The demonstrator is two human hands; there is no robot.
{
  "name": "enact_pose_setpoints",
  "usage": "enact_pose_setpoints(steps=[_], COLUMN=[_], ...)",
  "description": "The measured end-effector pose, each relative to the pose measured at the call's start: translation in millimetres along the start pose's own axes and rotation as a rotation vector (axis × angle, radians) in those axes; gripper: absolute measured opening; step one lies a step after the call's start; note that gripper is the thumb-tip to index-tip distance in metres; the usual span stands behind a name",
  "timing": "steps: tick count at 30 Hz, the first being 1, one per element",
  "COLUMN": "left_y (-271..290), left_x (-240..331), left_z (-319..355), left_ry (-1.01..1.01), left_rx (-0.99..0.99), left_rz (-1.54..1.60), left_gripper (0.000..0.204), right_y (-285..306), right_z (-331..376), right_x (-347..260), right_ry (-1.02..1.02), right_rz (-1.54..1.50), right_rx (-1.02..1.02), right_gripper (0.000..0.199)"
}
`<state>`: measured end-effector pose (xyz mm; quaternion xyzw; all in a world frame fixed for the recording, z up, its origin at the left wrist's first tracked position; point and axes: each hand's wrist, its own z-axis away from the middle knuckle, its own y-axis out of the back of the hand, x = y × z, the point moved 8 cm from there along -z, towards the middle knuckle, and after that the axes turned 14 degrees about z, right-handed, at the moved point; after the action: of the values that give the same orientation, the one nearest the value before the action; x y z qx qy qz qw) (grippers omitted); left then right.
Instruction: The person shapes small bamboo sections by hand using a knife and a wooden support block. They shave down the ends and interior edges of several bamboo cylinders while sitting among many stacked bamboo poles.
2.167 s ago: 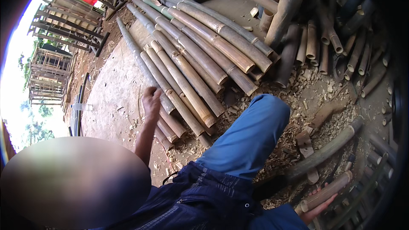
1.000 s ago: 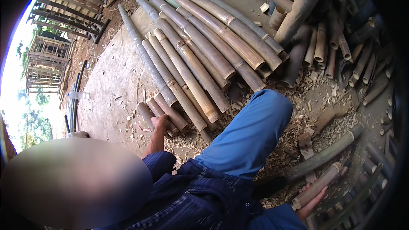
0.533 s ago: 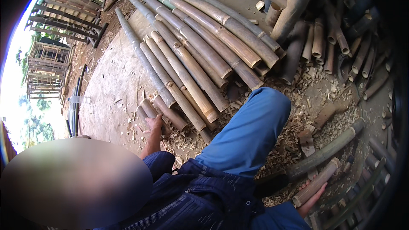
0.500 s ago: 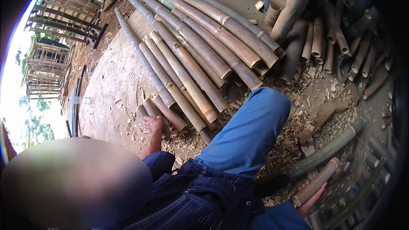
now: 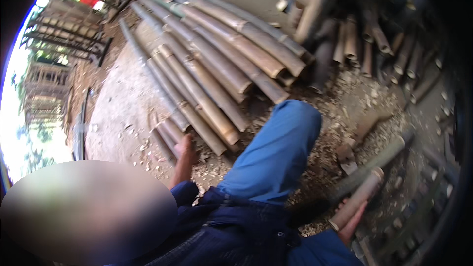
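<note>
Brown cylindrical bamboo tube (image 5: 358,199), lower right, clasped in the right hand (image 5: 351,224).
Left hand (image 5: 185,146), its grip unclear, is by short brown bamboo pieces (image 5: 163,144), centre left; mid-length support should steady the tube.

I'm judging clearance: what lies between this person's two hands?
In the head view, a blue-trousered leg and scattered shavings lie between the left hand and right hand.

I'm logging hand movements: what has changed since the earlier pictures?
The left hand has come back toward the body, to the short bamboo pieces; whether it grips any is unclear. The right hand has turned its bamboo segment steeper in the picture. It kept hold; the long bamboo poles stayed put.
</note>
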<state>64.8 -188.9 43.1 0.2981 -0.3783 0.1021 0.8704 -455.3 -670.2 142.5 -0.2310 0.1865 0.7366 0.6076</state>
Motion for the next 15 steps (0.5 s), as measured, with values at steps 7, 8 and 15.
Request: enact_pose_setpoints(steps=[7, 8, 15], left_y=[34.3, 27.2, -108.6], left_x=[48.0, 69.6, 183.5], left_z=[-15.2, -36.1, 151.9], left_ry=[-0.036, -0.117, -0.385], left_rx=[0.154, 0.035, -0.869], left_rz=[0.477, 0.578, 0.263], left_gripper=[0.061, 0.057, 0.042], right_y=[-15.6, -17.0, -23.7], right_z=[-16.8, -23.6, 11.7], right_x=[5.8, 1.4, -18.7], right_ry=[0.164, 0.285, 0.353], right_rz=[-0.115, -0.074, 0.216], right_rx=[-0.014, -0.054, -0.028], right_gripper=[0.058, 0.058, 0.082])
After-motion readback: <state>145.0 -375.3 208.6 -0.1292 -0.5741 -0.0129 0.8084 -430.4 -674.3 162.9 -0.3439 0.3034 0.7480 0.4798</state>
